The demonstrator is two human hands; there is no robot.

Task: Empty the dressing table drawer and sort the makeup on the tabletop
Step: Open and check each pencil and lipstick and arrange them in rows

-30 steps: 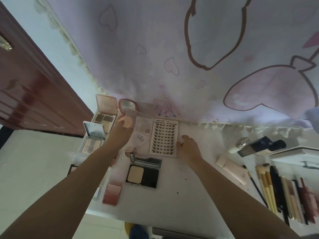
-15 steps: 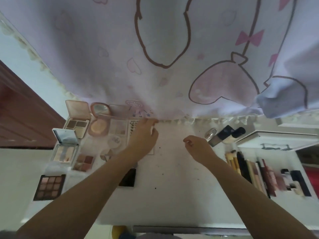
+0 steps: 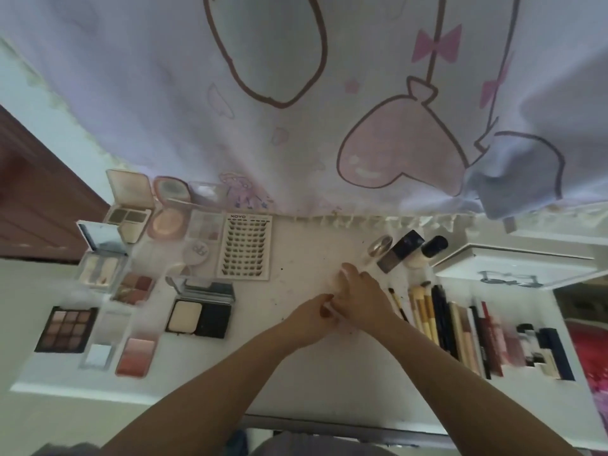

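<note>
Both my hands meet at the middle of the white tabletop (image 3: pixel 306 380). My right hand (image 3: pixel 362 297) lies palm down, and a pale blurred shape (image 3: pixel 340 276) shows at its fingertips. My left hand (image 3: pixel 307 319) has its fingers curled against the side of my right hand. Whether either hand holds something is hidden. On the left lie open palettes and compacts: a lash card (image 3: pixel 245 248), a black powder compact (image 3: pixel 200 315), a brown eyeshadow palette (image 3: pixel 65 329). On the right lie a row of brushes and pencils (image 3: pixel 437 320) and small bottles (image 3: pixel 399 250).
A printed pink curtain (image 3: pixel 296 126) hangs over the back edge of the table. A white box with a bow-shaped handle (image 3: pixel 513 268) sticks out at the right. A brown door (image 3: pixel 26 199) stands at the left. Lipsticks and tubes (image 3: pixel 533 347) fill the far right.
My left hand has left the lash card and come right and nearer to meet my right hand. My view has swung right and down, showing more of the brushes.
</note>
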